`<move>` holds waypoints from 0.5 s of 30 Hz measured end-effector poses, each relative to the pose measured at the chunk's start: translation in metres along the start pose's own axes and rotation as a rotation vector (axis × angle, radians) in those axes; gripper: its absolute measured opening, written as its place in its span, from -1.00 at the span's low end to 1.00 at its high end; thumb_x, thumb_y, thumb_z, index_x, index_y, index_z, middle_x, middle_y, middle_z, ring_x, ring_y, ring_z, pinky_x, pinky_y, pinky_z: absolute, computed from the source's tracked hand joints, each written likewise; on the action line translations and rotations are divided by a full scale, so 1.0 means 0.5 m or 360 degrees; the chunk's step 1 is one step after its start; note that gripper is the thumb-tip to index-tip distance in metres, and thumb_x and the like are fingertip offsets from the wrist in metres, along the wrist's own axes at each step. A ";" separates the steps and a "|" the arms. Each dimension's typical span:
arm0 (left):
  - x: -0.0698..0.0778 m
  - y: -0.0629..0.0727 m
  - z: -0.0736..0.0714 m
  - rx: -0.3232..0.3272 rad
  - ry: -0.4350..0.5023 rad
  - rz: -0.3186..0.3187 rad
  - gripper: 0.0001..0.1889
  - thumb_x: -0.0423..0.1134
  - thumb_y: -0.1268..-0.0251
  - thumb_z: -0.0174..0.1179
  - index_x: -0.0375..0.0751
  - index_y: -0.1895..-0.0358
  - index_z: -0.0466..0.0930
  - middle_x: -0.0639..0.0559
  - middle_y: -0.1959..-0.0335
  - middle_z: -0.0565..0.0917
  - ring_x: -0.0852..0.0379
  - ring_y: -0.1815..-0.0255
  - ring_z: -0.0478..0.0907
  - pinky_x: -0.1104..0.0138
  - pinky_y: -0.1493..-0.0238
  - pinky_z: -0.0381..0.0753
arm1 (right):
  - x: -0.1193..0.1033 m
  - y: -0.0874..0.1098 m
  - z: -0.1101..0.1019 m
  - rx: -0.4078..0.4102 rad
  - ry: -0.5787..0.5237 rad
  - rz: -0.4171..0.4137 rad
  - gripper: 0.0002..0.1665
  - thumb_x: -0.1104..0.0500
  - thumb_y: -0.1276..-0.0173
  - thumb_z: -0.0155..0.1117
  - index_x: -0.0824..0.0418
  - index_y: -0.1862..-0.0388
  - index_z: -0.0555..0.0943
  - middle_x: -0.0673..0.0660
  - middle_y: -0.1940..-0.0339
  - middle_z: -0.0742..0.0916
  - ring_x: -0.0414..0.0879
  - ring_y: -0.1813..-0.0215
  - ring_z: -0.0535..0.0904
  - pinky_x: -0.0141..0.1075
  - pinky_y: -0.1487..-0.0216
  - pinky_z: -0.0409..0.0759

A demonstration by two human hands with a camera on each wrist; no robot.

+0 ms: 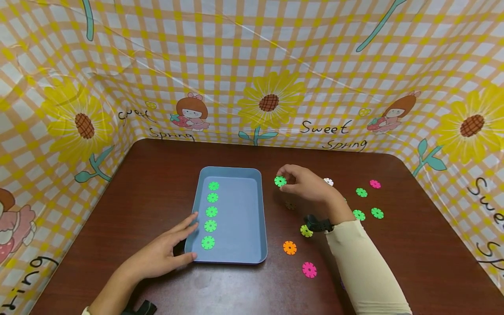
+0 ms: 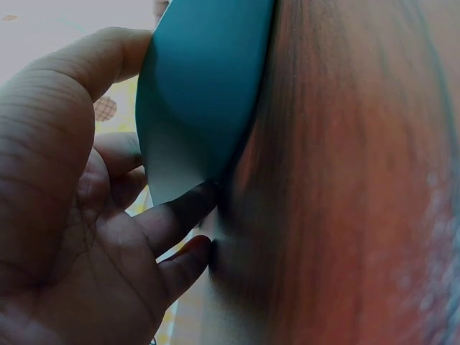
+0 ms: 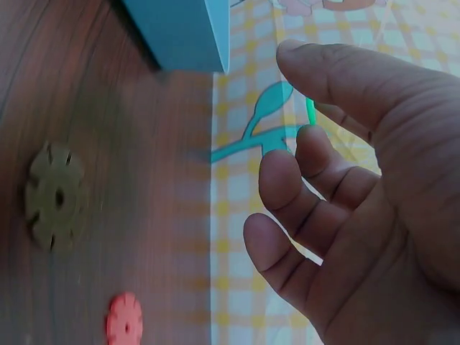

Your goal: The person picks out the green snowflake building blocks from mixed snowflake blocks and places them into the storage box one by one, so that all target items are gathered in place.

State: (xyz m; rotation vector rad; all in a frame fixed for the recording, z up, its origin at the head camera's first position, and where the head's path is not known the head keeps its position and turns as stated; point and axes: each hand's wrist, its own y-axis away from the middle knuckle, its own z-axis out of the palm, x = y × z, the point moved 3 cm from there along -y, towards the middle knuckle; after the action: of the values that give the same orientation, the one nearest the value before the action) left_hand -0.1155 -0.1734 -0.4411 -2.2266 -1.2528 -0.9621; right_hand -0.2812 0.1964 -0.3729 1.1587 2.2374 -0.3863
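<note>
My right hand (image 1: 307, 186) is raised right of the blue tray (image 1: 263, 218). It pinches a green notched plastic disc (image 1: 280, 181) between thumb and fingers; in the right wrist view only a thin edge of that disc (image 3: 310, 111) shows. My left hand (image 1: 163, 256) lies at the tray's near left corner, thumb and fingers fairly straight against its side. The left wrist view shows those fingers (image 2: 180, 215) touching the tray's outer wall (image 2: 205, 79). Inside the tray, several green discs (image 1: 211, 211) form a column along the left side.
Right of the tray lie loose discs on the brown table (image 1: 157, 175): orange (image 1: 289, 247), pink (image 1: 309, 270), yellow (image 1: 306, 231), white (image 1: 328, 181) and several green ones (image 1: 377, 213). My right forearm covers part of them. A checked cloth (image 1: 220, 57) encloses the back and sides.
</note>
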 end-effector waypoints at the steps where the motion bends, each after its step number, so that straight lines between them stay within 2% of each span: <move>1: 0.000 0.000 0.000 -0.0001 0.0000 0.0001 -0.18 0.16 -0.39 0.19 -0.28 -0.52 0.19 0.08 -0.62 -0.02 0.02 -0.56 0.02 -0.11 -0.33 0.27 | -0.003 -0.005 0.002 -0.0001 -0.0003 -0.0005 -0.69 0.24 -0.37 0.36 0.12 -0.05 0.53 0.09 0.15 0.60 -0.02 0.12 0.48 -0.11 0.10 0.49; 9: 0.003 0.001 0.001 0.0008 0.0001 0.0014 -0.20 0.10 -0.39 0.22 -0.28 -0.52 0.19 0.06 -0.62 -0.01 0.00 -0.55 0.04 -0.11 -0.33 0.28 | -0.027 -0.043 0.022 -0.0013 -0.0018 -0.0043 -0.72 0.23 -0.38 0.35 0.09 -0.02 0.54 0.08 0.17 0.58 -0.02 0.11 0.47 -0.12 0.11 0.48; 15: 0.004 0.000 0.000 0.0003 -0.0005 0.0008 -0.20 0.12 -0.40 0.20 -0.27 -0.52 0.19 0.07 -0.62 -0.02 0.00 -0.55 0.05 -0.10 -0.32 0.30 | -0.047 -0.074 0.037 -0.0033 -0.0069 -0.0065 -0.74 0.23 -0.40 0.33 0.10 -0.03 0.54 0.12 0.19 0.57 -0.01 0.13 0.46 -0.13 0.16 0.48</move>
State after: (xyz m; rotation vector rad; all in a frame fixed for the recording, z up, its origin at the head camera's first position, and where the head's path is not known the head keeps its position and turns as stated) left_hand -0.1148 -0.1724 -0.4396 -2.2299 -1.2482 -0.9557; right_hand -0.2940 0.1503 -0.3733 1.0851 2.2253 -0.4002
